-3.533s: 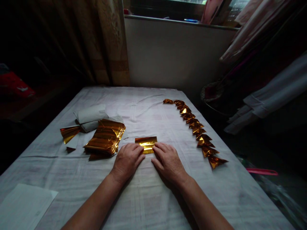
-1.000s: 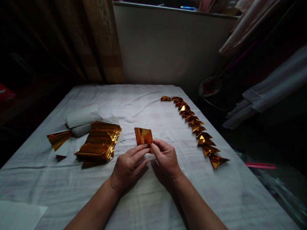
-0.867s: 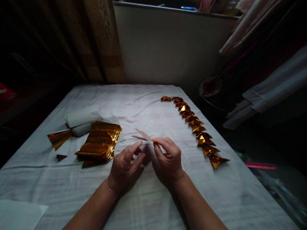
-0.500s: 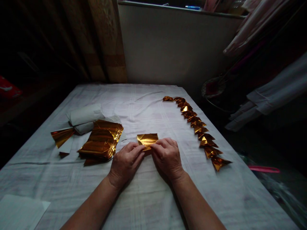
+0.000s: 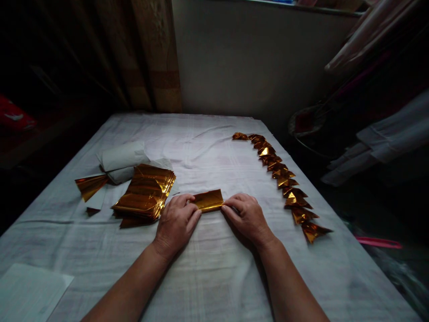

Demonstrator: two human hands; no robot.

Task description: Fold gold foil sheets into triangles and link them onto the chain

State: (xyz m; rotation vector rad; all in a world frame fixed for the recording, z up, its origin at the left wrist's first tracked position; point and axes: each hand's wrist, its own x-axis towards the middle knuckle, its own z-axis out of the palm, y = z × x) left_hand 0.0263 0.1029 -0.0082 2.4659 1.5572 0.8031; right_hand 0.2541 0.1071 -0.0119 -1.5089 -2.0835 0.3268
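Your left hand (image 5: 176, 221) and right hand (image 5: 247, 216) lie palm-down on the cloth (image 5: 214, 268), fingers curled, each pinning one end of the gold strip (image 5: 208, 200) flat between them. Foil stack (image 5: 145, 195) sits just left of your left hand; row of folded pieces (image 5: 284, 183) runs along the right edge.
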